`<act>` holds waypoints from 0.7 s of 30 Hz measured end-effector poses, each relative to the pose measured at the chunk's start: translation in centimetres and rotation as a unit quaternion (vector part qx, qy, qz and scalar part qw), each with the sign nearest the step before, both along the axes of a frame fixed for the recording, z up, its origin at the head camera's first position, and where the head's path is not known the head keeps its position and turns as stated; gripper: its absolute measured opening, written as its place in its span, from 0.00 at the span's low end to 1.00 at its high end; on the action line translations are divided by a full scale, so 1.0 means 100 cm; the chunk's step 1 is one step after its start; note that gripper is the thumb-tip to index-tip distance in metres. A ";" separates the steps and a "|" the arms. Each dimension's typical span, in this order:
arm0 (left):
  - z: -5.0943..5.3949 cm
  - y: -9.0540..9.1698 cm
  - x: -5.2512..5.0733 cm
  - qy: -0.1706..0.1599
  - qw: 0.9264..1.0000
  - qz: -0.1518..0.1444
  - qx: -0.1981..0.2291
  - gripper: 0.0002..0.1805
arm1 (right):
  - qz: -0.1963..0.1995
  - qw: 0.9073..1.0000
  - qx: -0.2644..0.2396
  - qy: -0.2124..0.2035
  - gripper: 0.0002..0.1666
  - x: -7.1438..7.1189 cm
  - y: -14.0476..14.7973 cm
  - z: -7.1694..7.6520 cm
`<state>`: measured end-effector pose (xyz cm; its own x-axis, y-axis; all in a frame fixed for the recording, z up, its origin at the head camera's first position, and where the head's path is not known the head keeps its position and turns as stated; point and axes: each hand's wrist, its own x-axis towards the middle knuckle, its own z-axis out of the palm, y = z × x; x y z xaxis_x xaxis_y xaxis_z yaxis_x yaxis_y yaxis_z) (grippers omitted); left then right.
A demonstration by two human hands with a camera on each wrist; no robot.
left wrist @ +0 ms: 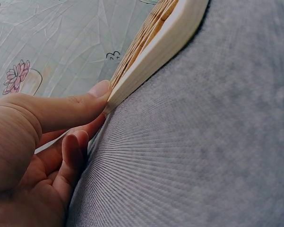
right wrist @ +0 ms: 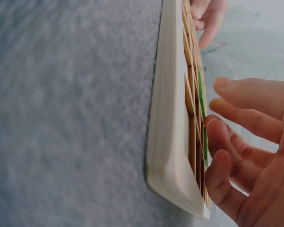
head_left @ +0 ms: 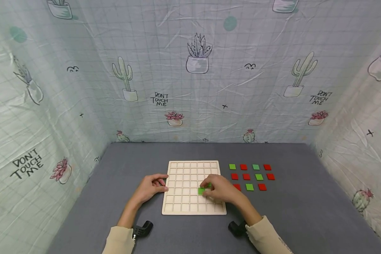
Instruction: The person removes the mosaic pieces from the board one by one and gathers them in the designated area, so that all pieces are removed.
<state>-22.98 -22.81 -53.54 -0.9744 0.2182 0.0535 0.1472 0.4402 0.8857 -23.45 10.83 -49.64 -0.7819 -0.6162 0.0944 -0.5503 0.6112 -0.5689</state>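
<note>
A square wooden grid board lies on the grey table. My left hand touches its left edge with the tips of the thumb and a finger, and the thumb tip on the edge shows in the left wrist view. Over the board's right half hovers my right hand, thumb and index finger apart with no tile between them. A green tile sits in a cell below its fingertips. Partly behind the fingers is another green tile. The right wrist view shows both as thin green edges, the lower fingers close to one.
Right of the board, loose tiles lie in rows: several red tiles and several green tiles. The right hand partly covers one red tile. A printed curtain stands behind the table and along its sides.
</note>
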 end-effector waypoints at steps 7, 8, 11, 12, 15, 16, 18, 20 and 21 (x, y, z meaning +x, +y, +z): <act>0.002 0.001 -0.001 -0.010 1.000 0.005 -0.006 0.27 | 0.011 1.000 -0.010 -0.002 0.14 -0.002 0.001 -0.004; 0.002 0.001 -0.001 -0.011 1.000 0.005 -0.005 0.27 | 0.014 1.000 -0.011 0.000 0.14 -0.002 0.001 -0.004; 0.001 0.001 -0.001 -0.004 1.000 0.003 -0.006 0.26 | 0.017 1.000 -0.010 0.001 0.14 -0.004 0.001 -0.005; 0.001 0.001 -0.002 -0.003 1.000 0.001 -0.006 0.27 | 0.017 1.000 -0.010 0.002 0.14 -0.004 0.001 -0.005; 0.000 0.002 -0.002 -0.003 1.000 0.000 -0.007 0.27 | 0.017 1.000 -0.012 0.003 0.15 -0.005 0.003 -0.006; 0.000 0.002 -0.002 -0.004 1.000 0.000 -0.007 0.27 | 0.017 1.000 -0.012 0.002 0.15 -0.005 0.003 -0.006; 0.000 0.002 -0.003 -0.014 1.000 0.006 0.000 0.27 | 0.018 1.000 -0.015 0.001 0.15 -0.005 0.003 -0.007; 0.000 0.002 -0.003 -0.019 1.000 0.007 0.009 0.27 | 0.020 1.000 -0.019 0.002 0.15 -0.006 0.003 -0.007; 0.000 0.001 -0.003 -0.021 1.000 0.007 0.013 0.28 | 0.019 1.000 -0.021 0.001 0.15 -0.006 0.003 -0.007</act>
<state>-23.27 -22.68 -53.55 -0.9787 0.2044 0.0179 0.1038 0.4181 0.9024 -24.06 11.08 -50.35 -0.7576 -0.6413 0.1215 -0.5736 0.5654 -0.5927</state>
